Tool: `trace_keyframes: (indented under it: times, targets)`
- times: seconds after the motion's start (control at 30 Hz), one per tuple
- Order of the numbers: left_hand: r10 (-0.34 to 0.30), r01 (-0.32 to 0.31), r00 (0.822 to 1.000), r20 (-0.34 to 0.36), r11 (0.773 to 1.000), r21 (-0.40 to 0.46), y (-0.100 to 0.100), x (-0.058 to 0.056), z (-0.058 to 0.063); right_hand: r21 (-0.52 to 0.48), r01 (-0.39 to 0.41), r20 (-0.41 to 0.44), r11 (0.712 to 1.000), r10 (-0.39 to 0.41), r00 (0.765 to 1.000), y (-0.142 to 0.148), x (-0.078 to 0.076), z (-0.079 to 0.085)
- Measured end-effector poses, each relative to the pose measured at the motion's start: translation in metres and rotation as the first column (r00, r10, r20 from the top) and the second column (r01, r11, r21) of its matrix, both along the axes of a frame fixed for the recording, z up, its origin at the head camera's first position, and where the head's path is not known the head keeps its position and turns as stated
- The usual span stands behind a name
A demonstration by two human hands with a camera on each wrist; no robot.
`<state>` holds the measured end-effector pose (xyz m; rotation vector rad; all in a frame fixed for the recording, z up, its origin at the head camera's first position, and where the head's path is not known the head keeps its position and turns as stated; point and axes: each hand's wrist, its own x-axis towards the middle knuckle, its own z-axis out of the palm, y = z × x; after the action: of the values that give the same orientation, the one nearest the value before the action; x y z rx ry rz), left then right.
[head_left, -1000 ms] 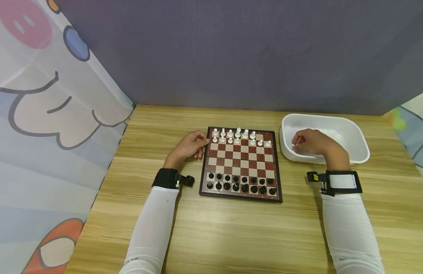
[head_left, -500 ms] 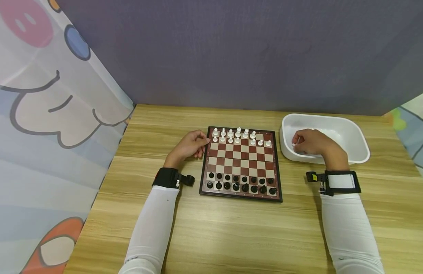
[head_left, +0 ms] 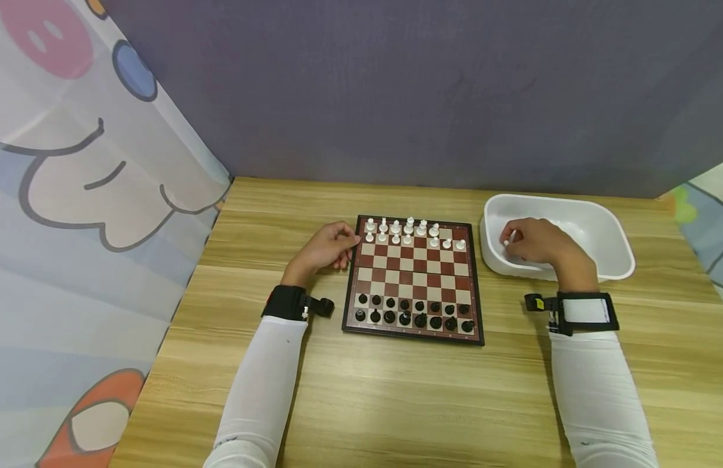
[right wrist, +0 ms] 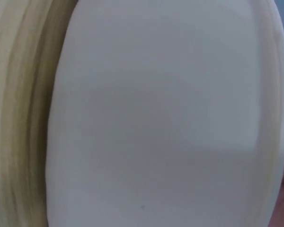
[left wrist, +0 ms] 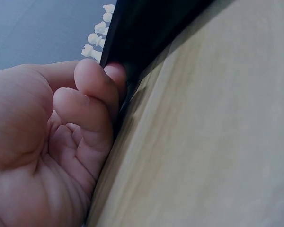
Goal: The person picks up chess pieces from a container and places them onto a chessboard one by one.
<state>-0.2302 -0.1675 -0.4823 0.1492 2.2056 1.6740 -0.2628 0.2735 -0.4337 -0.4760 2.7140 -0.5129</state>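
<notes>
A folding chessboard point(head_left: 405, 279) lies flat on the table, with white chess pieces point(head_left: 409, 225) along its far side and black chess pieces point(head_left: 405, 318) along its near side. My left hand point(head_left: 326, 247) pinches the board's left edge; in the left wrist view its thumb and curled fingers point(left wrist: 87, 111) meet at the dark rim. Inside the left part of a white plastic tub point(head_left: 616, 240), my right hand point(head_left: 537, 242) pinches a small white chess piece point(head_left: 506, 242), its kind mostly hidden by the fingers. The tub's outer wall point(right wrist: 156, 118) fills the right wrist view.
The wooden table point(head_left: 396, 403) reaches forward to a dark grey partition point(head_left: 396, 97). A cartoon-print curtain point(head_left: 63, 227) hangs at the left. The tub stands just right of the board. Among the white pieces, the far row has bare squares point(head_left: 458, 234) at its right end.
The fingers of my right hand have shifted slightly within the tub, and more of the white piece shows between them. My left hand stays at the board's edge.
</notes>
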Motion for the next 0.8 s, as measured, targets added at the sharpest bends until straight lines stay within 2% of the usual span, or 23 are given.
trace_keyframes:
  times: [0.43, 0.8]
  targets:
    - [-0.001, 0.002, 1.0, -0.005, 1.0, 0.008, 0.0006, 0.0004, 0.0011, -0.008, 0.032, -0.03, 0.999, -0.032, 0.999, -0.0007, 0.002, 0.0053]
    - [0.002, -0.002, 1.0, 0.003, 1.0, 0.009, 0.001, 0.0017, 0.003, -0.053, 0.054, -0.169, 0.997, -0.063, 0.984, -0.002, 0.0032, 0.0086]
